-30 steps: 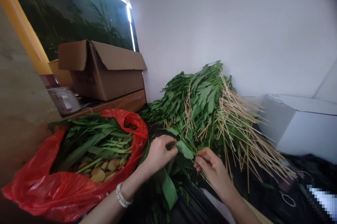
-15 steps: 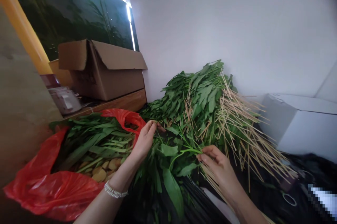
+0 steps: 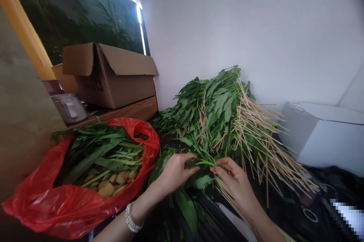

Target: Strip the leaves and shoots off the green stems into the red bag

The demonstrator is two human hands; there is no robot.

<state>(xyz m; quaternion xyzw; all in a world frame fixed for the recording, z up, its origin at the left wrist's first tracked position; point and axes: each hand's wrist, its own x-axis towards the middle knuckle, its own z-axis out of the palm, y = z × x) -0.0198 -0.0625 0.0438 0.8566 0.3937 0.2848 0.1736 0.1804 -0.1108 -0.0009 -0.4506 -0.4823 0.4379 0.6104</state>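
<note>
The left hand (image 3: 176, 168), a white bead bracelet (image 3: 131, 213) on its wrist, is curled over, thumb and fingers closed on the leaves of a thin leafy green sprig (image 3: 203, 163). The right hand (image 3: 231, 181) faces it from the right, fingertips pressed together in a pinch on the bare end of the same sprig, so the stalk bridges the small gap between the two hands. I cannot tell whether the right hand also grips one of the pale sticks that run beneath it.

I would judge the sprig nearly weightless, limp and easily bruised. The stalk is the firmer part and the safer place to pinch. The leaves would tear or pull off under any tug, so a light hold near where each leaf joins the stalk seems wisest.

Below the hands, broad loose green leaves (image 3: 186, 204) hang over the near edge of the black sheet covering the desk (image 3: 284, 211). Just beyond the hands rises a big heap of the same greens (image 3: 216, 109), threaded through with thin bamboo skewers (image 3: 256, 139) fanning toward the near right. These look stiff and sharp-tipped, something to mind when reaching in.

To the left sits an open red plastic bag (image 3: 71, 204) holding long green stems and leaves (image 3: 99, 151) over pale round slices (image 3: 113, 183). Farther left and back stands a brown cardboard box (image 3: 113, 79) on a wooden ledge. A white box (image 3: 324, 132) lies at far right.
</note>
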